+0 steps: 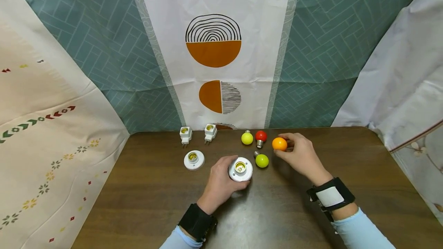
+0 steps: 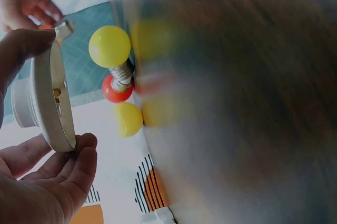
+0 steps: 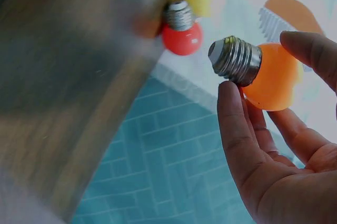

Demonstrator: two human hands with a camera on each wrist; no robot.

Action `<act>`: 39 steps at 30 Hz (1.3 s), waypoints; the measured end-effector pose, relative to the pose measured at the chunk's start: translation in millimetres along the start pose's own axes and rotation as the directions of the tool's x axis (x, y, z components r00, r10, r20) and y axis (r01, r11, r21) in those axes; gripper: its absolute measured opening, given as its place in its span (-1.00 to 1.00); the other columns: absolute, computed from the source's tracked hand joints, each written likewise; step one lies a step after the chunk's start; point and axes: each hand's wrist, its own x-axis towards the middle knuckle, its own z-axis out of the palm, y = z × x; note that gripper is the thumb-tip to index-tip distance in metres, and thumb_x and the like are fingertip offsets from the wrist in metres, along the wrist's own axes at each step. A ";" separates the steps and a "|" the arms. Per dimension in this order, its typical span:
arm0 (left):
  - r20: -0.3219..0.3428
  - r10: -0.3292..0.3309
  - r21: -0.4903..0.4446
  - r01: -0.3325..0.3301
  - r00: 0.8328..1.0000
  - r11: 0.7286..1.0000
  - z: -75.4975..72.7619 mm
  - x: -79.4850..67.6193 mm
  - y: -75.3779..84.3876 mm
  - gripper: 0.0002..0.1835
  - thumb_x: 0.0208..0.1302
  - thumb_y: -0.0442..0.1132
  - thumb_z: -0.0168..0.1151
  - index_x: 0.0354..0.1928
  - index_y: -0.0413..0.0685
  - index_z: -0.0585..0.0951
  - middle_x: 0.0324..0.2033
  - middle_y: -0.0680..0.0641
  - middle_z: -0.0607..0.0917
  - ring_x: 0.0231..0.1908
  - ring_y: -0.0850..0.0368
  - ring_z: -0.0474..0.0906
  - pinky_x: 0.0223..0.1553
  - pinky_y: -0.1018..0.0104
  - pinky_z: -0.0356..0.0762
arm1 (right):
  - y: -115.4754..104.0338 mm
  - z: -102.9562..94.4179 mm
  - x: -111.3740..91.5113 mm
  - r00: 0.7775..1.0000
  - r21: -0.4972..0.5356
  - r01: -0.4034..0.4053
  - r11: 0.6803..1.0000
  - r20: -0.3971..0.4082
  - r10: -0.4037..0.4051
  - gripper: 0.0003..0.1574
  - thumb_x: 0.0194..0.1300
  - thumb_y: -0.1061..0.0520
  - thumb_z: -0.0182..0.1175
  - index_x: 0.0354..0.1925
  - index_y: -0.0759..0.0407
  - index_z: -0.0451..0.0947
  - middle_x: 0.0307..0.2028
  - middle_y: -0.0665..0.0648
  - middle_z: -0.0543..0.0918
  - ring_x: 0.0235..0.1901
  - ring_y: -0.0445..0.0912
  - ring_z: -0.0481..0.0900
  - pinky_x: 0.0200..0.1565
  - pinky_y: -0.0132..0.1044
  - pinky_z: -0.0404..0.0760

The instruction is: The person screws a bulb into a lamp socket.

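My left hand (image 1: 220, 183) grips a white round lamp holder (image 1: 240, 169) by its rim, with the thumb and fingers on opposite edges. In the left wrist view the lamp holder (image 2: 55, 100) is raised off the table, its hollow underside showing. In the head view its brass-coloured socket faces up. My right hand (image 1: 303, 156) pinches an orange light bulb (image 1: 279, 144) by its globe. The right wrist view shows this bulb's metal screw base (image 3: 235, 60) sticking out past the fingertips. Between the hands lies a yellow-green bulb (image 1: 262, 161), and behind it a red bulb (image 1: 261, 136).
Another yellow-green bulb (image 1: 247, 138) lies near the back edge of the brown wooden table (image 1: 145, 199). A second white round lamp holder (image 1: 194, 160) sits to the left. Behind it are two white plug-in sockets, one left (image 1: 185, 135) and one right (image 1: 210, 132). Patterned cloth (image 1: 138, 49) hangs behind.
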 end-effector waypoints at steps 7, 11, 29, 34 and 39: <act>0.005 -0.001 -0.016 0.001 1.000 1.000 0.9 1.7 3.0 -0.12 -0.28 0.03 0.54 0.18 -0.09 0.43 0.00 0.08 0.48 -0.08 0.23 0.40 -0.04 0.31 0.37 | -23.4 -7.0 -2.7 0.998 0.082 0.057 0.995 -0.016 -0.056 -0.38 -0.08 0.16 0.42 0.01 0.15 0.50 -0.10 0.09 0.50 -0.27 -0.07 0.54 -0.23 -0.22 0.56; 0.010 -0.004 -0.011 0.004 1.000 1.000 1.3 1.9 3.6 -0.11 -0.28 0.06 0.53 0.17 -0.10 0.43 0.00 0.08 0.48 -0.08 0.23 0.40 -0.03 0.31 0.36 | -35.1 -9.6 -6.0 0.996 0.117 0.089 0.989 -0.007 -0.089 -0.35 -0.14 0.25 0.42 0.01 0.12 0.50 -0.10 0.05 0.51 -0.25 -0.10 0.54 -0.21 -0.23 0.55; 0.012 0.019 -0.042 -0.018 1.000 0.999 4.5 -0.6 6.0 -0.19 -0.21 0.07 0.49 0.13 -0.07 0.45 -0.06 0.09 0.47 -0.13 0.24 0.41 -0.10 0.34 0.39 | -75.5 9.4 -24.4 0.965 0.457 0.094 0.885 0.175 -0.193 -0.37 -0.09 0.35 0.39 0.00 0.02 0.51 -0.05 -0.01 0.53 -0.10 -0.09 0.52 -0.17 -0.18 0.53; 0.013 0.034 -0.048 -0.034 0.999 0.998 4.9 -1.1 6.9 -0.20 -0.20 0.06 0.49 0.14 -0.08 0.45 -0.07 0.08 0.47 -0.14 0.24 0.41 -0.11 0.33 0.40 | -76.3 12.7 -25.1 0.959 0.463 0.098 0.881 0.192 -0.207 -0.37 -0.08 0.33 0.39 -0.01 -0.03 0.51 -0.05 -0.04 0.52 -0.13 -0.11 0.53 -0.18 -0.19 0.54; 0.009 0.042 -0.039 -0.041 0.999 0.998 5.7 -1.7 7.8 -0.23 -0.21 0.04 0.49 0.13 -0.01 0.46 -0.08 0.13 0.46 -0.14 0.25 0.40 -0.12 0.34 0.40 | -75.6 15.5 -24.6 0.956 0.469 0.093 0.878 0.205 -0.211 -0.38 -0.08 0.30 0.40 0.00 0.00 0.51 -0.05 -0.02 0.52 -0.12 -0.08 0.53 -0.18 -0.18 0.54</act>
